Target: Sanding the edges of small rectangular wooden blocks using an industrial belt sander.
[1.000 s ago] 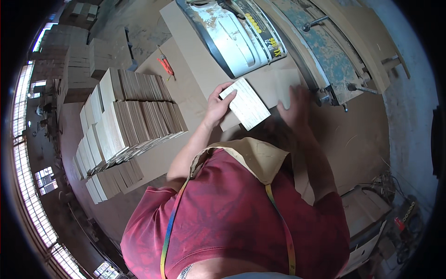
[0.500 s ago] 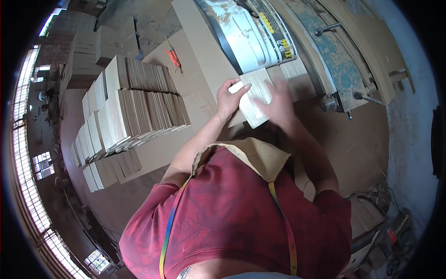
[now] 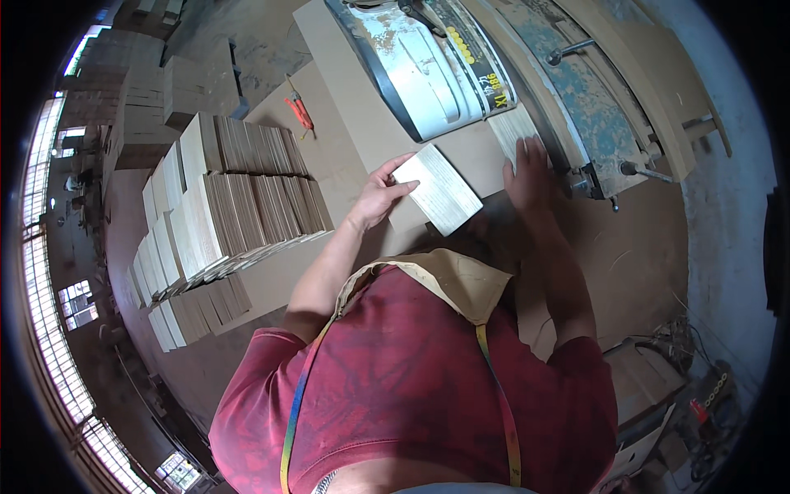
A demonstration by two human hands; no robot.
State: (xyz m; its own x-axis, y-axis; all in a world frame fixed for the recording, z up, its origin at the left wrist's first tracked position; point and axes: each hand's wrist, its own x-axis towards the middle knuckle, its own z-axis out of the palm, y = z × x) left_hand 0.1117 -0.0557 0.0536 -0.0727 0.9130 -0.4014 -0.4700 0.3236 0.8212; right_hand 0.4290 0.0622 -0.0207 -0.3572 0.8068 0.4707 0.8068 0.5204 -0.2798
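Observation:
My left hand (image 3: 383, 194) grips a pale, rectangular wooden board (image 3: 440, 191) by its left edge, thumb on top and fingers beneath. The board is tilted at an angle in front of me. Farther right, my right hand (image 3: 531, 179) reaches out with fingers stretched and slightly apart. Its fingertips lie on the near end of a second pale wooden board (image 3: 513, 132). That board rests flat against the side of a white machine (image 3: 428, 78) with a dark rim and black-and-yellow label.
Tall stacks of similar wooden boards (image 3: 257, 193) stand on the left of the brown work surface (image 3: 362, 119). Red-handled pliers (image 3: 298, 111) lie behind them. On the right is a worn blue-green machine bed (image 3: 568, 90) with protruding lever handles (image 3: 572, 51).
My left hand has drawn the board left and nearer, away from the machine. My right hand has left that board and moved right onto the second one.

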